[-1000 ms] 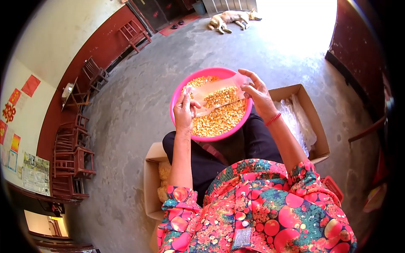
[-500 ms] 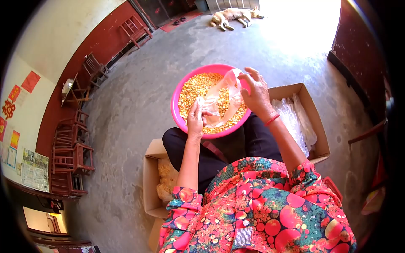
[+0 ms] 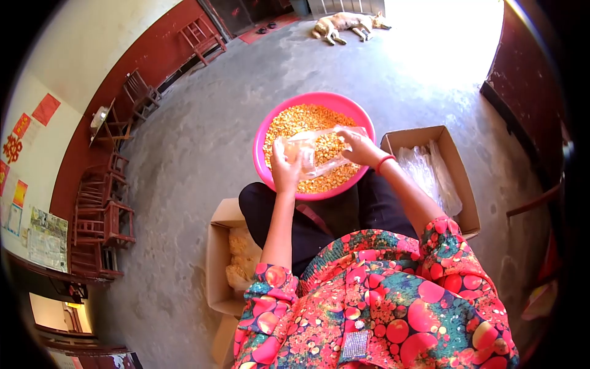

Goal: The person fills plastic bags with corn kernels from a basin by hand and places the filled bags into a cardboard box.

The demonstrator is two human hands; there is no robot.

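Grey concrete floor (image 3: 203,123) around the pink basin (image 3: 259,147), dog (image 3: 347,26) lying beyond.

We saw mottled grey floor (image 3: 203,111); on it, right box (image 3: 468,197), left box (image 3: 216,264), dog (image 3: 345,26) lying on side, red chairs (image 3: 114,222) along wall (image 3: 147,49).

Lone wide-angle head cam looks fwd & steeply down over the patterned shirt (image 3: 375,295), w/ pink tub (image 3: 263,161) close, mid-view, & dog (image 3: 347,23) far off up top.
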